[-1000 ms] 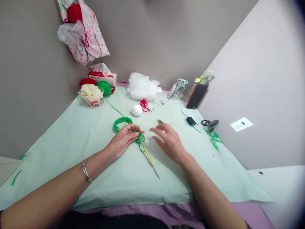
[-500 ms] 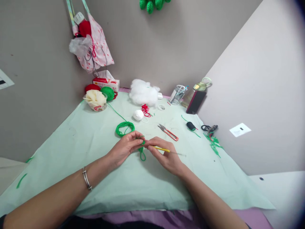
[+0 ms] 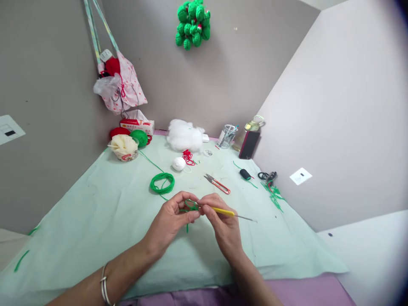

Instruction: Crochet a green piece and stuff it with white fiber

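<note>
My left hand [image 3: 174, 219] pinches a small loop of green yarn [image 3: 192, 205], with a short tail hanging below the fingers. Between the thumb and fingers of my right hand [image 3: 223, 223] is a crochet hook with a yellow handle [image 3: 224, 211]; its thin metal rear end points right. The hook's front tip meets the green loop, partly hidden by my fingertips. From my left hand a strand runs back to a loose coil of green yarn [image 3: 162, 183] on the cloth. Just beyond my hands lie orange-handled thread snips [image 3: 217, 184].
White stuffing [image 3: 184, 135], a white yarn ball [image 3: 179, 164] and red yarn [image 3: 188, 158] lie toward the back. A bowl [image 3: 127, 155] stands back left; a glass jar [image 3: 227, 137] and a phone [image 3: 249, 145] stand back right. Green scraps [image 3: 276, 197] lie at right.
The view has tilted up, showing more of the hanging green cluster. My hands have turned, and the green loop that hung below them is now raised between my fingers at the hook's tip.
</note>
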A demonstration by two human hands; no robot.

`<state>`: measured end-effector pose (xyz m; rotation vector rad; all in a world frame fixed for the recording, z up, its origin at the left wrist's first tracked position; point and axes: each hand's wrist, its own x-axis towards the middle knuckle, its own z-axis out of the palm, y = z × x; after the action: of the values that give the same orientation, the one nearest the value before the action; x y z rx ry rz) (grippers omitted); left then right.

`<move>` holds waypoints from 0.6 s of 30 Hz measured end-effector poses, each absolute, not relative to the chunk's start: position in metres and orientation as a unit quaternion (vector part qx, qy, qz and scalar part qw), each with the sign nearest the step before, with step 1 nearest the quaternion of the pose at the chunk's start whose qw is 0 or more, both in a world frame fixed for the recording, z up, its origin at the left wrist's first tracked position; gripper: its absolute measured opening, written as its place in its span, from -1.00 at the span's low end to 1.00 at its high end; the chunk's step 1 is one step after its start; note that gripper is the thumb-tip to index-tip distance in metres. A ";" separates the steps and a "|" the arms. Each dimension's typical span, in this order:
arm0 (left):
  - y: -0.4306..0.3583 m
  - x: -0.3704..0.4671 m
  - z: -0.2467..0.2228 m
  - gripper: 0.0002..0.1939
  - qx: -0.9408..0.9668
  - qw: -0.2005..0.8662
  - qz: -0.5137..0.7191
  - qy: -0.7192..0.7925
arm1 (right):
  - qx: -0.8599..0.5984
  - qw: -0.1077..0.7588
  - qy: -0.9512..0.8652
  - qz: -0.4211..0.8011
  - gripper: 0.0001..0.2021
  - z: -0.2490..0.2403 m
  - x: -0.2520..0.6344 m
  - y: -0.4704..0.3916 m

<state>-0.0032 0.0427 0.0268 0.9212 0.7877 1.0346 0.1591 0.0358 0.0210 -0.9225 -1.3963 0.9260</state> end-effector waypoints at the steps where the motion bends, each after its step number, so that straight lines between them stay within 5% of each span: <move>1: 0.041 -0.001 0.027 -0.68 0.425 0.690 0.466 0.355 | -0.393 0.583 -0.586 0.403 -0.87 0.019 0.156 0.033; 13: 0.028 0.003 0.034 -0.33 0.512 0.616 0.448 0.397 | -0.438 0.578 -0.572 0.383 -0.98 0.032 0.155 0.014; 18: 0.028 -0.006 0.034 -0.27 0.535 0.645 0.396 0.376 | -0.453 0.634 -0.422 0.463 -0.81 0.025 0.164 0.018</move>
<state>-0.0061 0.0282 0.0335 1.2168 0.8565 0.9011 0.1636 0.0183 0.0246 -1.0359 -0.9638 1.0585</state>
